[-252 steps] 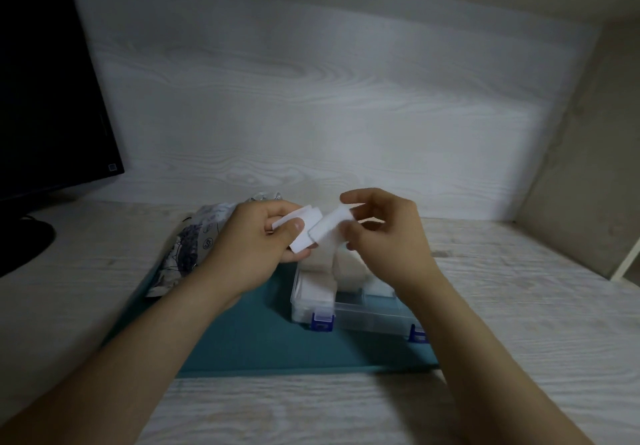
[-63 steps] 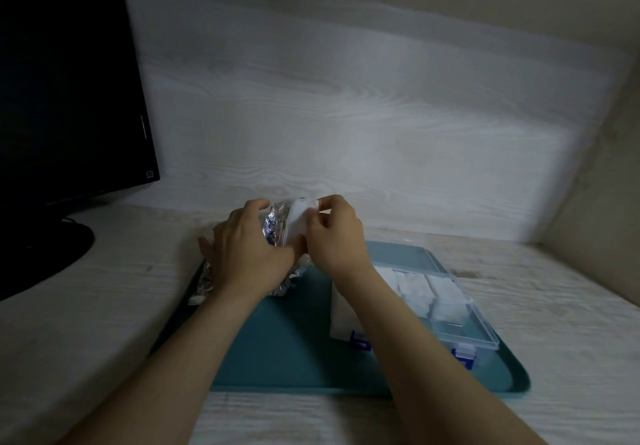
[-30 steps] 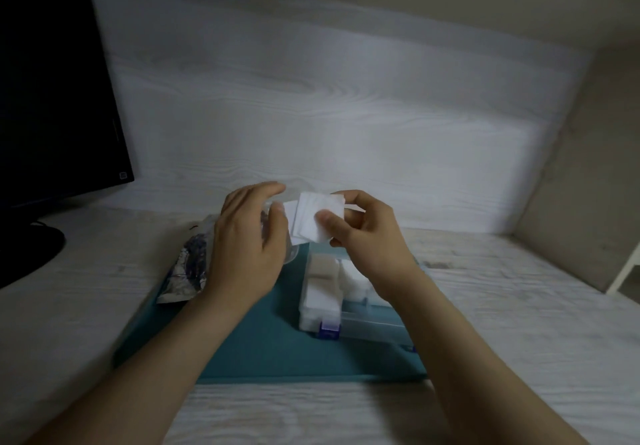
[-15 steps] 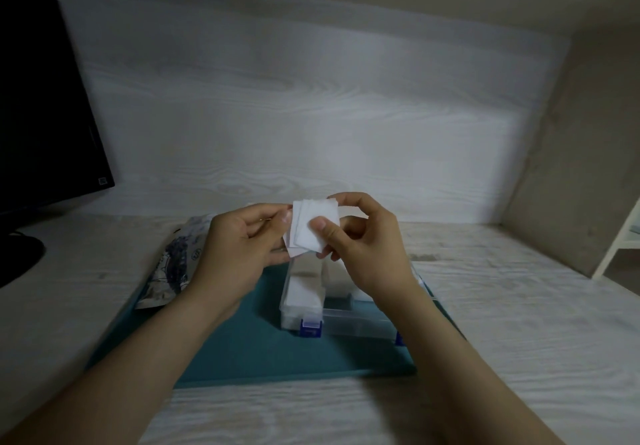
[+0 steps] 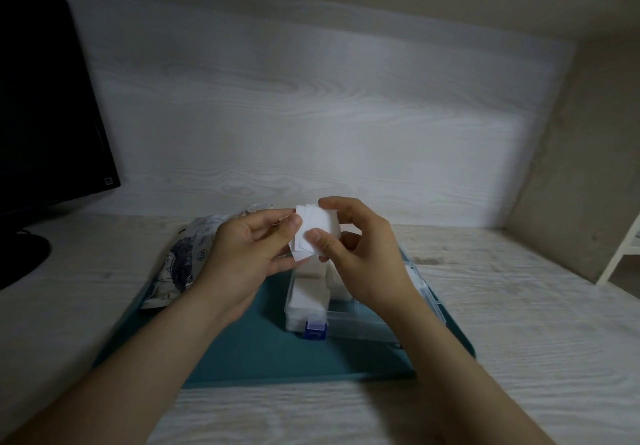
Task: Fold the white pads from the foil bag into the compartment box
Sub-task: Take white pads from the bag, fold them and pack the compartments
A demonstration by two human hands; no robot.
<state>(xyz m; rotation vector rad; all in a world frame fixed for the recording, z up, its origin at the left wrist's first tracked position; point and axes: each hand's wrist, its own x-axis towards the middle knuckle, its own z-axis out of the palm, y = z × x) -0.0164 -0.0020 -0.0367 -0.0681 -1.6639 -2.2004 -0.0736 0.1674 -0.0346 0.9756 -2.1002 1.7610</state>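
White pads, a few fanned sheets, are held upright in the air just above the far end of the compartment box, their faces turned toward the person and their longer edges running roughly up and down. The right hand pinches them, thumb on the near face and forefinger curled over the top edge. The left hand grips their left edge with its thumb tip, so both hands are together on the one bundle. The box lies directly below and slightly nearer the person. Its left column already holds stored pads, stretching away from the blue latch on its front wall. The right wrist hides the middle compartments, so how full they are cannot be told. The likely next move is a fold across the sheets and then a short drop straight down, with the right hand closer to the hidden compartments. Left of the box lies the foil bag, and the teal tray is under the box.
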